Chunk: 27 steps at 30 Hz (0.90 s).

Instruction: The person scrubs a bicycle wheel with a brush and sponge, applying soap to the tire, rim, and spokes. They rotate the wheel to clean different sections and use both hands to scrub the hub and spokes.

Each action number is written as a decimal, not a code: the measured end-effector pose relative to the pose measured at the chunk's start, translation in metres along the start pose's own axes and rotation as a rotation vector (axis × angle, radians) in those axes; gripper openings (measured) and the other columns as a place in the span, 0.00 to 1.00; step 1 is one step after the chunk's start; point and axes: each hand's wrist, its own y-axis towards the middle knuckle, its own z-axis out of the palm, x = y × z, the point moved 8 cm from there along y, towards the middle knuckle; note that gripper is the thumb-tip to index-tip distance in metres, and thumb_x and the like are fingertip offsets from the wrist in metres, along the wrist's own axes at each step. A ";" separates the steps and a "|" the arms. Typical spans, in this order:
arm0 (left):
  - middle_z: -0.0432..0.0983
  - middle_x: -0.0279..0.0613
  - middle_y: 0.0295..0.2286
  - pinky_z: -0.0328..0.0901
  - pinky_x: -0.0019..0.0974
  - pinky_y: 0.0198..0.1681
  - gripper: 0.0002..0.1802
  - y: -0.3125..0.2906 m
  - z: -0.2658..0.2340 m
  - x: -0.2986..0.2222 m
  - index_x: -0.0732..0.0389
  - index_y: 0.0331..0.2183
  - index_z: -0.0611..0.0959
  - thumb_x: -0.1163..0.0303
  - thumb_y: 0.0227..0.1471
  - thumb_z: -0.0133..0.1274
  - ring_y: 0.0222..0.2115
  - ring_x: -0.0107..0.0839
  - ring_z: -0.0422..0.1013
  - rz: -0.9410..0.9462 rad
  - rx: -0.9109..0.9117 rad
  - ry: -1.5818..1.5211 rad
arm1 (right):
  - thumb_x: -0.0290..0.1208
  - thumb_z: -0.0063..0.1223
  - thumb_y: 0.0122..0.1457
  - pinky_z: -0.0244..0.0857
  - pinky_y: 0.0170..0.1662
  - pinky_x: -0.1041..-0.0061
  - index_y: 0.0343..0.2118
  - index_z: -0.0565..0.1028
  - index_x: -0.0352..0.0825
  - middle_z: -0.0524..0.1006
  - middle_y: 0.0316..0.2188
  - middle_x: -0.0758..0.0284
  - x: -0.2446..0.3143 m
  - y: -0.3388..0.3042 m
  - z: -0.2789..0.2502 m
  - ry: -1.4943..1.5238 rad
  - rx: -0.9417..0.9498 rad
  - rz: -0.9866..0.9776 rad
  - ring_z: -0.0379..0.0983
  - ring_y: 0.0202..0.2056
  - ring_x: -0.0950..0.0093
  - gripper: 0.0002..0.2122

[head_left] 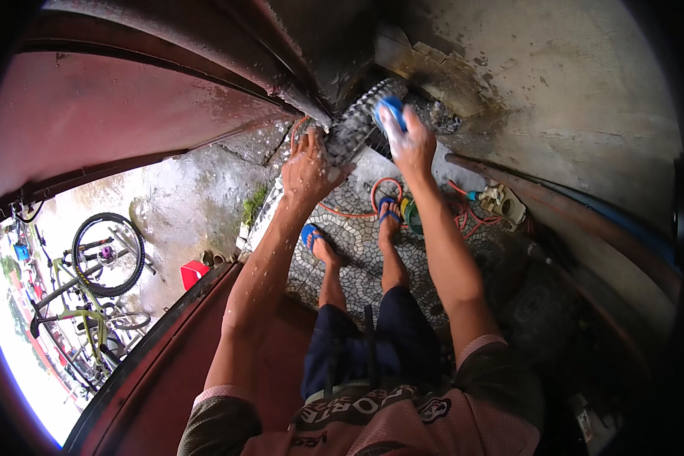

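Observation:
My left hand (308,169) is wet and flecked with suds. Its fingers curl over the near side of a dark, knobby bicycle tyre (348,138), with the thumb apart on the right. White foam and motion blur cover part of the tread. To the right, my right hand (412,146) grips a blue scrubber (390,111) against or close beside the tyre's far end. Suds whiten the fingers, and the blur hides whether the scrubber is a brush or a sponge. Droplets cling to my left forearm (264,270).
An orange hose (387,181) loops across the pebble-patterned floor (349,251) near my blue sandals (311,234). At the right lies a beige device (503,204). Red metal panels (152,106) stand left; a concrete wall (577,99) rises right. Outside are a bicycle (83,311) and red container (194,273).

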 end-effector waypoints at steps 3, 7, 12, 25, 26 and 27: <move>0.74 0.59 0.56 0.72 0.51 0.54 0.59 -0.041 -0.027 -0.021 0.66 0.65 0.64 0.43 0.43 0.72 0.56 0.55 0.72 0.235 -0.103 -0.175 | 0.61 0.49 0.66 0.75 0.38 0.54 0.43 0.82 0.40 0.84 0.31 0.52 -0.011 0.054 0.015 -0.248 0.127 -0.111 0.82 0.33 0.49 0.26; 0.77 0.59 0.50 0.73 0.51 0.52 0.56 -0.147 0.021 0.077 0.63 0.66 0.64 0.56 0.42 0.75 0.49 0.55 0.78 -0.116 0.035 -0.285 | 0.70 0.45 0.64 0.71 0.53 0.57 0.54 0.80 0.36 0.81 0.49 0.50 -0.090 0.101 0.018 -0.215 0.196 -0.106 0.78 0.51 0.49 0.36; 0.76 0.55 0.47 0.69 0.51 0.53 0.38 -0.181 0.090 0.116 0.63 0.52 0.77 0.65 0.38 0.72 0.49 0.60 0.73 -0.065 -0.121 -0.236 | 0.59 0.48 0.67 0.68 0.55 0.60 0.53 0.80 0.36 0.82 0.48 0.52 -0.144 0.120 -0.001 -0.109 0.290 0.003 0.78 0.51 0.52 0.29; 0.76 0.49 0.43 0.69 0.52 0.49 0.43 -0.077 0.011 0.019 0.59 0.54 0.73 0.56 0.38 0.70 0.47 0.48 0.75 0.060 -0.060 -0.129 | 0.47 0.53 0.67 0.74 0.47 0.55 0.49 0.82 0.38 0.84 0.39 0.49 -0.032 0.053 0.027 -0.554 0.250 -0.172 0.82 0.43 0.50 0.18; 0.77 0.48 0.42 0.69 0.52 0.48 0.43 -0.076 0.014 0.024 0.58 0.55 0.73 0.56 0.38 0.70 0.46 0.48 0.75 0.053 -0.097 -0.137 | 0.47 0.54 0.67 0.73 0.48 0.56 0.49 0.82 0.38 0.84 0.40 0.50 -0.031 0.052 0.034 -0.451 0.316 -0.170 0.81 0.44 0.51 0.18; 0.77 0.49 0.42 0.69 0.51 0.48 0.43 -0.070 0.013 0.022 0.58 0.55 0.73 0.56 0.38 0.69 0.47 0.47 0.75 0.036 -0.046 -0.128 | 0.46 0.54 0.67 0.73 0.48 0.56 0.49 0.82 0.38 0.84 0.41 0.51 -0.025 0.052 0.039 -0.354 0.369 -0.160 0.81 0.44 0.51 0.18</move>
